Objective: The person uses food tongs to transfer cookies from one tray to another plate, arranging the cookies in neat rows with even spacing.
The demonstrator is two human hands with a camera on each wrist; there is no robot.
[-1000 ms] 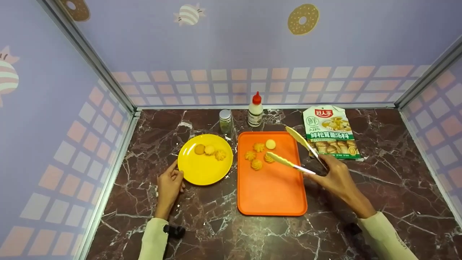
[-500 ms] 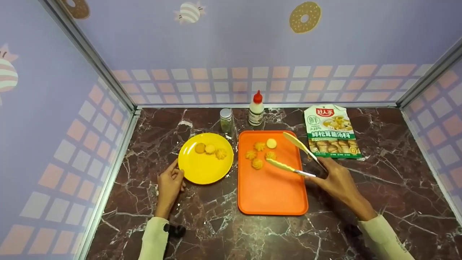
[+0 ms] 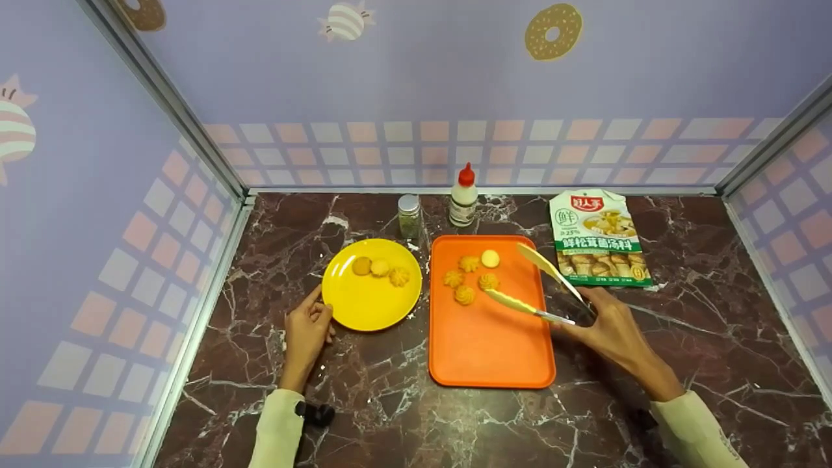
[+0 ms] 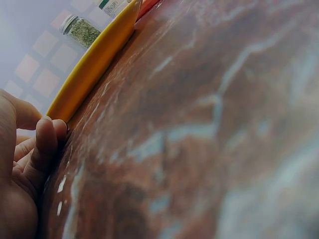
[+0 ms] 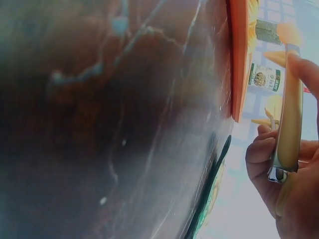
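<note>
In the head view my left hand (image 3: 307, 331) holds the near left rim of a yellow plate (image 3: 364, 312), thumb and fingers at its edge. Three cookies (image 3: 379, 267) lie in a row on that plate. My right hand (image 3: 614, 331) grips metal tongs (image 3: 513, 303) with yellowish tips, over the right part of an orange tray (image 3: 487, 351). Their two arms are spread apart with nothing between them. One tip is just below a swirled cookie (image 3: 488, 281); whether it touches is unclear. A smooth pale round cookie (image 3: 490, 259) and several ridged ones lie on the tray.
Behind the plate stands a glass jar of green herbs (image 3: 409, 216). A white bottle with a red cap (image 3: 463, 196) is behind the tray. A green and white food packet (image 3: 598, 237) lies beyond my right hand. Walls enclose the marble-patterned table (image 3: 390, 422).
The tongs have shifted slightly right and nearer to me, uncovering more of the swirled cookie. Their arms stay spread. My left hand and the plate hold still.
</note>
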